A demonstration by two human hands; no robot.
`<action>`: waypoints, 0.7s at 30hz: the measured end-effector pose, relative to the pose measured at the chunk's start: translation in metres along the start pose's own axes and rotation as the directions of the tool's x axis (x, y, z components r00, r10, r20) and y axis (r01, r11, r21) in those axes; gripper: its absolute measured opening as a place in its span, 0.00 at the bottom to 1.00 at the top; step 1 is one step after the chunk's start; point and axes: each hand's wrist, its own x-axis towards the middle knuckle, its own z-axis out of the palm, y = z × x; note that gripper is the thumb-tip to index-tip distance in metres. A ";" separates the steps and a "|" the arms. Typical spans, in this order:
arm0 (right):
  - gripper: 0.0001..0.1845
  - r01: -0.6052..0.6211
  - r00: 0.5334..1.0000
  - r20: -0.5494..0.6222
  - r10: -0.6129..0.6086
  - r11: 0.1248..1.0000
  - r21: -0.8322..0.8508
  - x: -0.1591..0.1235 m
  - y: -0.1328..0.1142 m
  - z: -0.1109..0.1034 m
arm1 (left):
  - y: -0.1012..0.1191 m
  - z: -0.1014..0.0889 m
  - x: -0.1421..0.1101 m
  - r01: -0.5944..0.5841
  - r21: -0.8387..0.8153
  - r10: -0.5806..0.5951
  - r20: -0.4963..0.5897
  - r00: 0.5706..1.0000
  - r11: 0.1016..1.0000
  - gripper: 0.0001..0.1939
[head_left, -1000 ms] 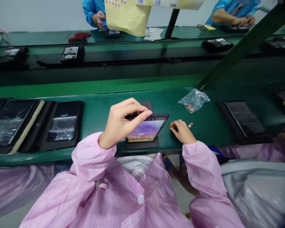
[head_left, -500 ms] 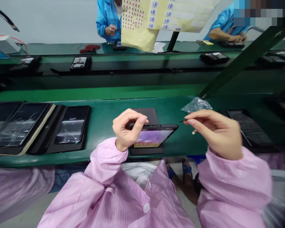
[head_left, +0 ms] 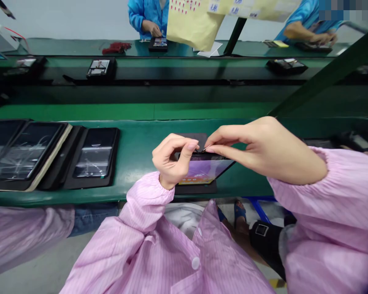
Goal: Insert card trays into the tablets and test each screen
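Pinching the tilted tablet [head_left: 207, 168] over the surface [head_left: 138, 159] with left hand [head_left: 174, 157], a thin piece [head_left: 206, 148] at its top edge with right hand [head_left: 265, 149]; could bend that piece by pressing crooked.

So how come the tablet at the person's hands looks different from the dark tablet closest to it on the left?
The lit tablet glows purple and orange; the dark tablet has no picture glowing on its screen.
The lit tablet is tipped up, with the left hand at its top edge; the dark tablet lies flat, with no hand on it.
Both have black edges and are at the same green bench.
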 end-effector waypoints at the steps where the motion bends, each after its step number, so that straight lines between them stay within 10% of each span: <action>1: 0.17 0.012 1.000 0.017 -0.012 1.000 -0.021 0.002 0.001 -0.001 | -0.001 0.000 0.000 0.000 0.008 0.000 -0.011 1.000 1.000 0.06; 21: 0.16 -0.031 0.969 0.223 0.106 0.947 -0.318 0.012 -0.013 0.002 | -0.010 0.001 -0.001 -0.178 -0.022 0.175 -0.093 0.980 0.984 0.04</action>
